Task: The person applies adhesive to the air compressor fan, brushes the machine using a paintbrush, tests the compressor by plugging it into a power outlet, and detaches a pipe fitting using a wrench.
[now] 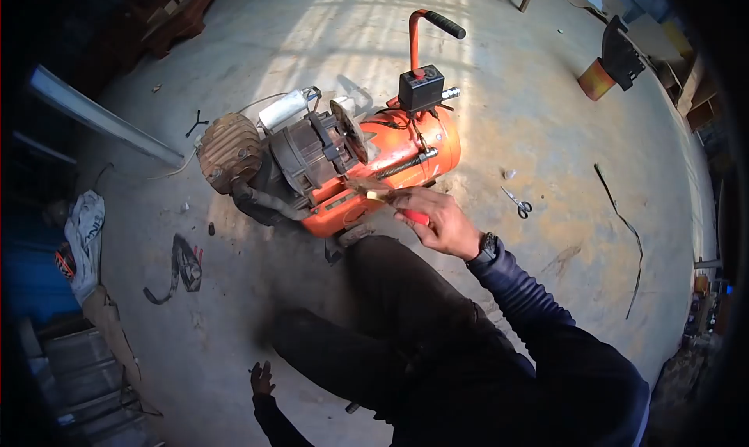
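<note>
An orange air compressor (402,147) lies in front of me on the concrete floor, with a motor (300,154) and a dusty finned pump head (230,147) on it. My right hand (442,222), with a watch at its wrist, is closed round the red handle of a brush-like tool (412,215). The tool's pale, blurred end reaches the compressor's near side, below the motor. Down at the lower left, my left hand (263,378) is off the compressor, above the floor, its fingers apart and nothing in them.
Scissors (519,203) lie on the floor at the right, and a black strip (618,213) beyond them. A dark strap (184,266) lies at the left. A metal post (109,119) slants at upper left; an orange-yellow container (597,80) stands at upper right.
</note>
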Demonstrator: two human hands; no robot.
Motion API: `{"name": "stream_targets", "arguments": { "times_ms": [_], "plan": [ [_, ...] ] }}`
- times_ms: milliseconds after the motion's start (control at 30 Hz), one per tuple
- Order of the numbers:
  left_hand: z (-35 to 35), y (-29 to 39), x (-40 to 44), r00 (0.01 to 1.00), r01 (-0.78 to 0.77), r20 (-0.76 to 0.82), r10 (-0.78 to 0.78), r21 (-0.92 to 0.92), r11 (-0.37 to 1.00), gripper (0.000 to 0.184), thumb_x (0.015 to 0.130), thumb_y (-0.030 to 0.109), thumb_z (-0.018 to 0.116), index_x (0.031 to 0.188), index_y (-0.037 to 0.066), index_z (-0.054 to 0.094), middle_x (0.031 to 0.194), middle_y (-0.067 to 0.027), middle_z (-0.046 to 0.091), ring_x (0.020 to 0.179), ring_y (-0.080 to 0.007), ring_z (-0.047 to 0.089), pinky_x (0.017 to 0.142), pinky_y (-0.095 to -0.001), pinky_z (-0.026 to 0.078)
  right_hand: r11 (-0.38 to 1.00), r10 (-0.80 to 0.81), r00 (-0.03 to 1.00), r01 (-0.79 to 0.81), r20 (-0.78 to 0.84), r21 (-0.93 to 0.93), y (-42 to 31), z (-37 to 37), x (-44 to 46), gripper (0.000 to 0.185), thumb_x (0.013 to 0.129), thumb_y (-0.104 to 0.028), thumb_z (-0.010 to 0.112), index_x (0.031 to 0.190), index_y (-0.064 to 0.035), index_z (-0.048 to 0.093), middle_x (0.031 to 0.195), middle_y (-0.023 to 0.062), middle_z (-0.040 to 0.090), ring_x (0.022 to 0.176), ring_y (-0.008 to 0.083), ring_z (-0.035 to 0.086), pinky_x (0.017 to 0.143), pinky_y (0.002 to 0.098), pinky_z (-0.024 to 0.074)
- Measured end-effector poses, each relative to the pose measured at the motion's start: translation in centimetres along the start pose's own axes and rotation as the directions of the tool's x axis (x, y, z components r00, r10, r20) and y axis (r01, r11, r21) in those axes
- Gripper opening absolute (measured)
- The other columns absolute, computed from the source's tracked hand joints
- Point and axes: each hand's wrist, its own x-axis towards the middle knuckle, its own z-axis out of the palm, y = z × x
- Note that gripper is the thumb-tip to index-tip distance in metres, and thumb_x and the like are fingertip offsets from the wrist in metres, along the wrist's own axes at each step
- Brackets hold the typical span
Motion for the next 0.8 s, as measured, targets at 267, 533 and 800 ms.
{"name": "stream_targets", "arguments": {
  "times_ms": [267, 533, 800],
  "plan": [
    [-0.8, -0.1, -6.0, 0.996, -0.074, -0.047, 0.080, 0.124, 0.989, 0.080, 0.084, 0.046, 0.078, 0.146, 0.009, 0.045, 0.141, -0.0195, 0.051, 0.120, -0.0319, 0.056, 0.089, -0.0464, 0.051, 0.838, 0.545, 0.814, -0.526, -0.201, 0.143, 7.0, -3.6, 2.7, 0.013, 0.084, -0.004, 0.066, 0.095, 0.0014, 0.069, 0.075, 0.0159, 0.069, 0.062, 0.0348, 0.064, 0.060, 0.0375, 0.0512],
    [2.7, 4.6, -8.3, 0.885, -0.466, 0.091, 0.457, 0.176, 0.867, 0.057, 0.091, 0.024, 0.074, 0.138, 0.000, 0.052, 0.133, -0.0179, 0.058, 0.109, -0.0268, 0.063, 0.087, -0.0327, 0.053, 0.933, 0.360, 0.903, -0.352, -0.234, 0.074, 9.4, -1.6, 3.2, 0.015, 0.088, -0.014, 0.068, 0.087, 0.0007, 0.068, 0.069, 0.0143, 0.066, 0.051, 0.0197, 0.059, 0.052, 0.0325, 0.0463],
    [3.1, 10.2, -12.7, 0.836, -0.546, 0.119, 0.535, 0.276, 0.791, 0.052, 0.092, 0.019, 0.071, 0.137, 0.002, 0.052, 0.134, -0.0172, 0.058, 0.102, -0.0259, 0.065, 0.086, -0.0352, 0.053, 0.920, 0.384, 0.894, -0.392, -0.232, 0.015, 13.6, 0.0, 2.5, 0.020, 0.092, -0.017, 0.066, 0.084, 0.0013, 0.066, 0.067, 0.0142, 0.065, 0.053, 0.0174, 0.059, 0.055, 0.0320, 0.0478]
  ]
}}
